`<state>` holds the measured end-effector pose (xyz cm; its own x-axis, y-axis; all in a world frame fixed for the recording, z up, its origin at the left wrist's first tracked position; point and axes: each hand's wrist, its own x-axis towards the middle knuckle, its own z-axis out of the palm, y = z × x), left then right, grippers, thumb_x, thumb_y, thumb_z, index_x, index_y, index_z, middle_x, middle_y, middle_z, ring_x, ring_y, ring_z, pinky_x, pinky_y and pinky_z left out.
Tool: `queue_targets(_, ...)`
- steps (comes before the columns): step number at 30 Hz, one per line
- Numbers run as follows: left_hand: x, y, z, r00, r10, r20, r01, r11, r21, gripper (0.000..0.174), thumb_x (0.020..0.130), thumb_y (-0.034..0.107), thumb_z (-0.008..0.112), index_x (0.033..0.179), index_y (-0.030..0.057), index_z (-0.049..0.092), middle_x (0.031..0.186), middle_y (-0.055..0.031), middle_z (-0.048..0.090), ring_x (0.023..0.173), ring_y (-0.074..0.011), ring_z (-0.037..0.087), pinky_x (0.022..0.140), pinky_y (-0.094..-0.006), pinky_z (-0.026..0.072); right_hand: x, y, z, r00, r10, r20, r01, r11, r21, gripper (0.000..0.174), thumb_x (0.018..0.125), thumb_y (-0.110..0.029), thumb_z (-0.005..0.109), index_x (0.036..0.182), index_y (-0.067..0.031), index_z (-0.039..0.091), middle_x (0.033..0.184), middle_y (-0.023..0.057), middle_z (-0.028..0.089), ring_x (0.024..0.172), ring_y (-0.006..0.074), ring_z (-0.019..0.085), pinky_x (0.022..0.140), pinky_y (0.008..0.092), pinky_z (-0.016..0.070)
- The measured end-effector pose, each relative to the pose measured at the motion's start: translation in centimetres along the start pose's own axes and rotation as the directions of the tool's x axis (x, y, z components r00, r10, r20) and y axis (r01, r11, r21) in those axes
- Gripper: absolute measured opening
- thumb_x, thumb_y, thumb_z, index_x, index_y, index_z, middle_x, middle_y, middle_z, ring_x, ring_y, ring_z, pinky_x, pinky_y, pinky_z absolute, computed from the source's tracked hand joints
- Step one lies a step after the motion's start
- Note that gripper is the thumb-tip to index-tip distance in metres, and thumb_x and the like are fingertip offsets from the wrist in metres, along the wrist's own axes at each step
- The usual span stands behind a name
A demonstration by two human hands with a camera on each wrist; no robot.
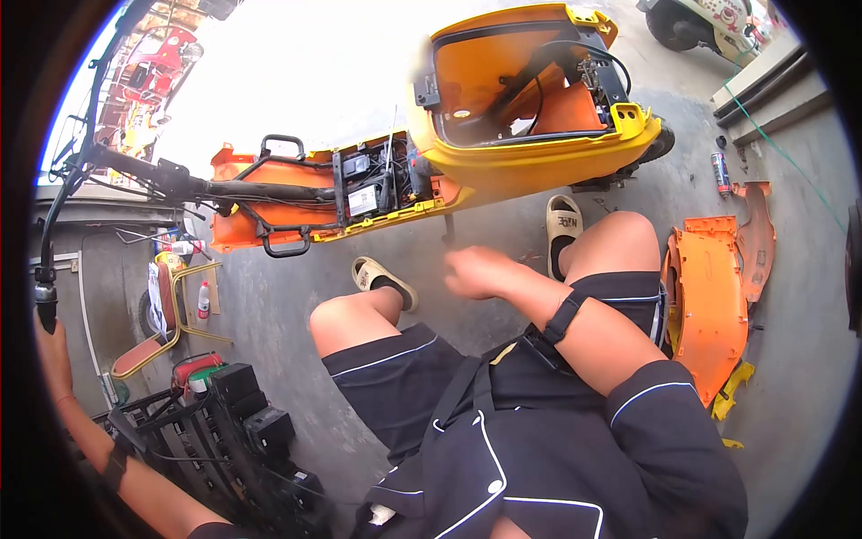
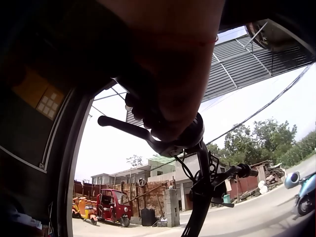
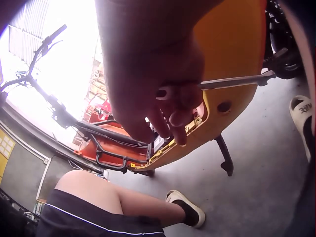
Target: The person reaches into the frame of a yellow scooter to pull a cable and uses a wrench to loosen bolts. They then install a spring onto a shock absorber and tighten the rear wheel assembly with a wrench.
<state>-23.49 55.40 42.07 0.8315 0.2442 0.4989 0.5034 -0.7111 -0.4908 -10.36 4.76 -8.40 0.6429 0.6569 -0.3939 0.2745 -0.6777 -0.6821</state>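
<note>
A yellow and orange electric scooter (image 1: 539, 162) stands ahead with its floor section uncovered and its seat area open. At the far left my left hand (image 1: 56, 359) grips the handlebar end (image 2: 195, 131); the brake lever (image 2: 123, 127) juts out beside the fingers in the left wrist view. My right hand (image 1: 480, 272) is held in front of the scooter's yellow side panel. In the right wrist view it holds a metal wrench (image 3: 237, 82) with curled fingers (image 3: 178, 117), the wrench's jaw end pointing right. The palm hides part of the tool.
Orange body panels (image 1: 709, 301) lie on the floor to the right, near a spray can (image 1: 721, 174). Black battery boxes (image 1: 242, 404) stand at lower left, with a chair (image 1: 171, 314) and a bottle (image 1: 204, 300) beyond. The scooter's stand (image 3: 225, 157) reaches toward the floor.
</note>
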Motion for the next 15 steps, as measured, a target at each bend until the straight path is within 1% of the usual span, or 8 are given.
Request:
queue_targets(2,-0.1,4.2,-2.4,0.999,-0.031,-0.007,0.031,0.999,0.032,0.048,0.070,0.020,0.068,0.115,0.0038,0.069,0.108,-0.0284,0.070,0.103,-0.0447,0.067,0.095,-0.0519,0.0486,0.6,-0.8,0.4,1.000,-0.018,0.001,0.018,1.000,-0.011,0.034,0.090,-0.028,0.059,0.108,-0.0013,0.067,0.107,0.0237,0.070,0.102,0.0423,0.067,0.089,0.0511,0.0528)
queue_targets(4,0.2,6.3,-3.6,0.998,-0.063,0.006,0.062,0.992,0.108,0.047,0.071,0.021,0.066,0.114,0.0016,0.069,0.105,-0.0290,0.070,0.100,-0.0457,0.066,0.093,-0.0524,0.0489,1.1,-2.1,0.8,1.000,-0.029,0.000,0.029,0.999,-0.026,0.034,0.090,-0.030,0.059,0.107,-0.0016,0.065,0.104,0.0246,0.070,0.100,0.0437,0.066,0.087,0.0527,0.0527)
queue_targets(5,0.3,7.0,-4.1,0.996,-0.092,0.009,0.089,0.979,0.186,0.047,0.073,0.022,0.065,0.113,-0.0007,0.068,0.101,-0.0295,0.069,0.097,-0.0468,0.066,0.091,-0.0529,0.0493,1.0,-2.9,0.6,1.000,0.004,0.026,-0.003,0.999,-0.040,0.034,0.090,-0.028,0.059,0.109,-0.0016,0.067,0.108,0.0235,0.070,0.103,0.0420,0.066,0.089,0.0512,0.0527)
queue_targets(8,1.4,7.5,-4.2,0.994,-0.104,0.016,0.097,0.968,0.233,0.043,0.073,0.024,0.064,0.108,-0.0005,0.070,0.100,-0.0281,0.070,0.097,-0.0466,0.066,0.090,-0.0535,0.0492,1.9,-4.9,1.2,0.997,0.041,0.070,-0.036,0.997,-0.069,0.034,0.090,-0.027,0.059,0.111,-0.0016,0.068,0.112,0.0224,0.070,0.107,0.0405,0.066,0.091,0.0495,0.0527)
queue_targets(9,2.3,5.5,-3.4,0.998,0.053,-0.017,-0.047,0.964,0.262,0.042,0.074,0.028,0.064,0.107,0.0018,0.072,0.102,-0.0265,0.071,0.098,-0.0456,0.066,0.089,-0.0533,0.0497,2.5,-5.6,1.5,0.996,0.040,0.079,-0.034,0.996,-0.077,0.034,0.090,-0.027,0.059,0.111,-0.0016,0.068,0.112,0.0224,0.070,0.107,0.0407,0.066,0.091,0.0495,0.0526)
queue_targets(10,2.5,5.4,-3.0,0.999,0.044,-0.008,-0.041,0.964,0.264,0.042,0.074,0.028,0.064,0.107,0.0018,0.072,0.102,-0.0265,0.071,0.098,-0.0456,0.066,0.089,-0.0533,0.0497,3.1,-5.9,1.9,0.995,0.036,0.089,-0.029,0.996,-0.084,0.034,0.090,-0.027,0.059,0.111,-0.0016,0.068,0.112,0.0224,0.070,0.107,0.0407,0.066,0.091,0.0495,0.0526)
queue_targets(12,2.7,7.1,-3.3,0.992,-0.013,-0.124,0.052,0.947,0.318,0.041,0.075,0.030,0.065,0.105,0.0036,0.073,0.101,-0.0252,0.072,0.097,-0.0445,0.067,0.089,-0.0524,0.0505,4.0,-5.9,2.7,0.997,0.013,0.070,-0.009,0.998,-0.064,0.039,0.092,-0.030,0.060,0.119,-0.0022,0.064,0.112,0.0248,0.070,0.107,0.0425,0.065,0.093,0.0495,0.0518)
queue_targets(15,3.1,8.4,-3.3,0.980,-0.115,-0.162,0.163,0.932,0.324,0.041,0.074,0.032,0.068,0.102,0.0035,0.074,0.099,-0.0244,0.072,0.095,-0.0427,0.068,0.087,-0.0506,0.0514,5.3,-7.0,2.4,0.988,0.062,0.141,-0.050,0.995,-0.081,0.044,0.093,-0.031,0.060,0.127,-0.0032,0.062,0.117,0.0247,0.069,0.113,0.0410,0.064,0.098,0.0473,0.0499)
